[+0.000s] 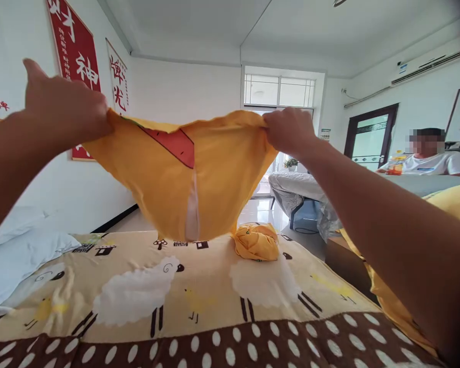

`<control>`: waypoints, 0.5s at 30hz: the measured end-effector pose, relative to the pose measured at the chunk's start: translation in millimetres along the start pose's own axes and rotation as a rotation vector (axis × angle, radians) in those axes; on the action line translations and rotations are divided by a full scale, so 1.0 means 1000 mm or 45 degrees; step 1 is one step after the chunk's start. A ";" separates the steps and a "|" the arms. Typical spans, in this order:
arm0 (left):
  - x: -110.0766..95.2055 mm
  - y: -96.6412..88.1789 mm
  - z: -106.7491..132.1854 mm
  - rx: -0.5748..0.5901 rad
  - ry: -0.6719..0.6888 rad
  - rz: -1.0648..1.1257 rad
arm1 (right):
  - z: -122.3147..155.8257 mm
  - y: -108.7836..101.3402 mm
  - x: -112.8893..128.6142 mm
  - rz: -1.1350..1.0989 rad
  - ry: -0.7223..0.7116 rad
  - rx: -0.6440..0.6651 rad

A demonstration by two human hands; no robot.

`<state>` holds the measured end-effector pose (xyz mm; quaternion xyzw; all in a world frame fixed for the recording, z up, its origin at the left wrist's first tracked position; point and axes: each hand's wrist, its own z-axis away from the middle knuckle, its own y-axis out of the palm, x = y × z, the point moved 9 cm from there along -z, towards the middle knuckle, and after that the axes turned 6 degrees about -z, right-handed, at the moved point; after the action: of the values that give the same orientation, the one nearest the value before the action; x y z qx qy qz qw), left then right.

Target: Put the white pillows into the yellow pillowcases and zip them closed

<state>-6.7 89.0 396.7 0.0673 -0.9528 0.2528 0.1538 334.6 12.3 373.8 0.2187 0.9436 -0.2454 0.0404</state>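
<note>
I hold an orange-yellow cloth (214, 179) with a red patch and a white strip stretched out in the air above a bed. My left hand (65, 107) is closed on its left upper corner. My right hand (287, 130) is closed on its right upper corner. The cloth hangs down in a curve between them. Below it, on the bed, lies a bunched-up orange-yellow cloth (256, 241).
The bed has a yellow sheet with sheep and chicks (199, 291) and a brown dotted border. A pale blue pillow (15, 255) lies at the left. A person in a white shirt (433, 161) sits at a grey table on the right. A covered chair (299, 191) stands beyond the bed.
</note>
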 end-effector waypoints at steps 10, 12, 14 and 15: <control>-0.033 0.041 0.019 0.282 0.001 0.116 | 0.019 0.058 0.019 -0.262 -0.181 0.546; -0.032 0.040 0.018 0.272 -0.016 0.157 | 0.020 0.057 0.018 -0.288 -0.183 0.569; -0.035 0.039 0.017 0.267 0.007 0.149 | 0.019 0.055 0.016 -0.298 -0.184 0.560; -0.037 0.038 0.017 0.268 0.028 0.134 | 0.019 0.055 0.015 -0.299 -0.183 0.558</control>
<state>15.8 115.5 352.9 0.0303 -0.9214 0.3600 0.1429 344.5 52.6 329.9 0.0931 0.8815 -0.4619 0.0302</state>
